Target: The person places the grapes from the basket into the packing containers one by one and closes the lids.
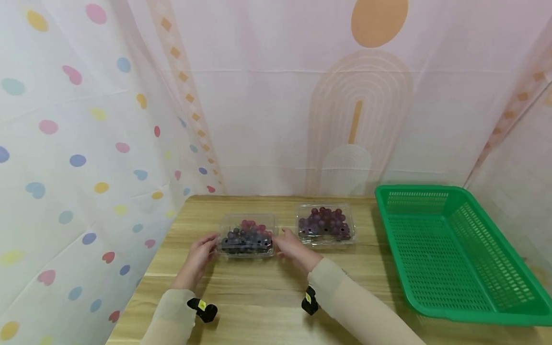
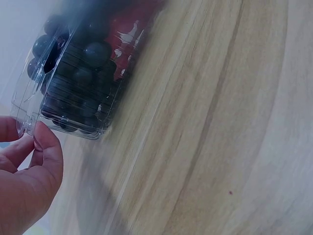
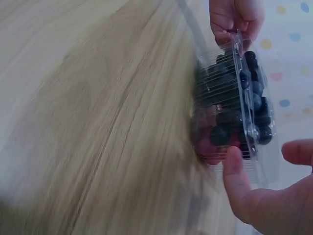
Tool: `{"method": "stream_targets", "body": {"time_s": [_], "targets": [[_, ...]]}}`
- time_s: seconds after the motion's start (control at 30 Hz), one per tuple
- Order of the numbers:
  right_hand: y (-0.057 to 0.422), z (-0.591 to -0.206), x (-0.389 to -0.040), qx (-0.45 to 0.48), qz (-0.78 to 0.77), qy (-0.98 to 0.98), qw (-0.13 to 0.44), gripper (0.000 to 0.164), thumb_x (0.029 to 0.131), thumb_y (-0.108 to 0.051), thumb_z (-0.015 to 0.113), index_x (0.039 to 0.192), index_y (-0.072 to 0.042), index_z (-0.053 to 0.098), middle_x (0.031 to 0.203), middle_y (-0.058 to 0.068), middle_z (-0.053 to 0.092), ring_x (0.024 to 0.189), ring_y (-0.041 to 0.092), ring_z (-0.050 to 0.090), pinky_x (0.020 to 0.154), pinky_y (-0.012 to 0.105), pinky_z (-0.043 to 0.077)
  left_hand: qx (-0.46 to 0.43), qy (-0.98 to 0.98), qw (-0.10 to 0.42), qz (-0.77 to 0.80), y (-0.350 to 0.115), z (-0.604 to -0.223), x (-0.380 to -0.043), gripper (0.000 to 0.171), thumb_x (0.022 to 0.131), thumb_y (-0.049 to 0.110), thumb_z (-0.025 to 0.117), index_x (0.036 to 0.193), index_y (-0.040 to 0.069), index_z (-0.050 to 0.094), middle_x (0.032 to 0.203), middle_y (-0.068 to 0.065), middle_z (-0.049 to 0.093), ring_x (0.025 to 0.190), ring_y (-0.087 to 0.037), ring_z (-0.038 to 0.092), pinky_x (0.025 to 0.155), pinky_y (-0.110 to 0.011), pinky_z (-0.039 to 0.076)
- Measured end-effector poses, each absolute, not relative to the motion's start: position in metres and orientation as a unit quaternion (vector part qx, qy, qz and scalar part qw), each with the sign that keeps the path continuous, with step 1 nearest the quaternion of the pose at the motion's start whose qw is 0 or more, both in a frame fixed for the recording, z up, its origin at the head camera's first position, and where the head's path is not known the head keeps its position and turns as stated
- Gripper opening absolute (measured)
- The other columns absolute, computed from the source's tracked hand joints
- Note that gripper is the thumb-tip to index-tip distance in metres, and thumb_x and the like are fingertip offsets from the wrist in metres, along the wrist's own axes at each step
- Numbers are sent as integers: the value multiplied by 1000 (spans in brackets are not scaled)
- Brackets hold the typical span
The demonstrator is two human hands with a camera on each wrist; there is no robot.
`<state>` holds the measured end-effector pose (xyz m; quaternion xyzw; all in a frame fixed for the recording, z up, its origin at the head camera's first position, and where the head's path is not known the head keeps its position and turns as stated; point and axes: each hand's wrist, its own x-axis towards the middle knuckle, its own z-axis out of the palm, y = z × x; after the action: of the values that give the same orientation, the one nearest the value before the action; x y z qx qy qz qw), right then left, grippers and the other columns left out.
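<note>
A clear plastic clamshell box [image 1: 247, 254] of dark and red grapes [image 1: 246, 235] sits at the left of the wooden table. At its left end my left hand [image 1: 200, 256] pinches the rim; in the left wrist view the fingertips [image 2: 46, 134] close on the plastic edge. My right hand [image 1: 293, 247] is at the box's opposite end. In the right wrist view one of its fingers [image 3: 234, 164] overlaps the box's side, while another stands spread away from it. Just beyond the right hand stands a second clear clamshell [image 1: 329, 239] with purplish-red grapes.
A large green plastic basket [image 1: 390, 239] with slatted walls takes up the right side of the table [image 1: 254, 282]. Behind the table hangs a patterned cloth [image 1: 258, 120], and a dotted cloth [image 1: 77, 191] hangs along the left. Each wrist wears a small black camera.
</note>
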<state>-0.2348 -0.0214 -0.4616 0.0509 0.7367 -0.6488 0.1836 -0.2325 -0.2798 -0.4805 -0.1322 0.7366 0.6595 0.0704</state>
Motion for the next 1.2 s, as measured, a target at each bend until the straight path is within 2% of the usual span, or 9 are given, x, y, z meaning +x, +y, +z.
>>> {"method": "stream_targets", "body": {"time_s": [0.13, 0.27, 0.4, 0.53, 0.73, 1.0, 1.2], "targets": [[-26, -465, -241, 56, -651, 740, 160, 65, 97, -18, 51, 148, 3, 17, 85, 11, 58, 55, 11, 46, 53, 24, 43, -136, 736, 68, 660, -278, -481, -233, 42, 102, 14, 39, 141, -2, 40, 108, -1, 51, 85, -4, 48, 76, -20, 49], [-30, -469, -244, 59, -654, 743, 129, 56, 96, -11, 51, 145, 5, 28, 100, 16, 59, 53, 9, 45, 52, 23, 45, -136, 734, 65, 662, -279, -481, -233, 43, 102, 14, 39, 141, -3, 39, 103, 3, 52, 82, -3, 49, 75, -18, 49], [-33, -473, -246, 56, -654, 747, 104, 46, 95, -2, 47, 139, 5, 38, 91, 13, 57, 49, 7, 43, 46, 19, 39, -127, 734, 70, 664, -281, -480, -230, 44, 102, 15, 39, 142, -3, 37, 99, 5, 51, 79, -1, 49, 75, -18, 50], [-34, -475, -246, 54, -647, 756, 85, 45, 92, 5, 44, 137, 5, 42, 90, 14, 57, 49, 8, 42, 44, 18, 37, -117, 740, 81, 657, -284, -479, -227, 46, 103, 21, 37, 141, -5, 37, 97, 4, 49, 77, -2, 50, 73, -19, 50], [-35, -475, -246, 51, -628, 773, 67, 46, 88, 8, 45, 134, 6, 45, 94, 19, 61, 53, 10, 44, 43, 17, 37, -121, 726, 107, 668, -289, -473, -223, 43, 103, 29, 38, 125, -7, 45, 92, 1, 52, 78, -7, 54, 68, -20, 50], [-34, -475, -247, 46, -636, 768, 64, 49, 86, 10, 43, 135, 7, 44, 89, 17, 60, 46, 9, 42, 41, 17, 36, -75, 765, 151, 621, -297, -464, -211, 56, 99, 20, 48, 140, -13, 29, 118, -16, 58, 94, -11, 61, 86, -24, 53], [-34, -476, -246, 46, -634, 770, 60, 50, 85, 11, 43, 134, 7, 46, 89, 15, 59, 46, 9, 42, 40, 16, 35, -61, 766, 167, 618, -298, -466, -210, 53, 97, 15, 52, 135, -18, 34, 104, -11, 66, 88, -8, 64, 84, -26, 54]]}}
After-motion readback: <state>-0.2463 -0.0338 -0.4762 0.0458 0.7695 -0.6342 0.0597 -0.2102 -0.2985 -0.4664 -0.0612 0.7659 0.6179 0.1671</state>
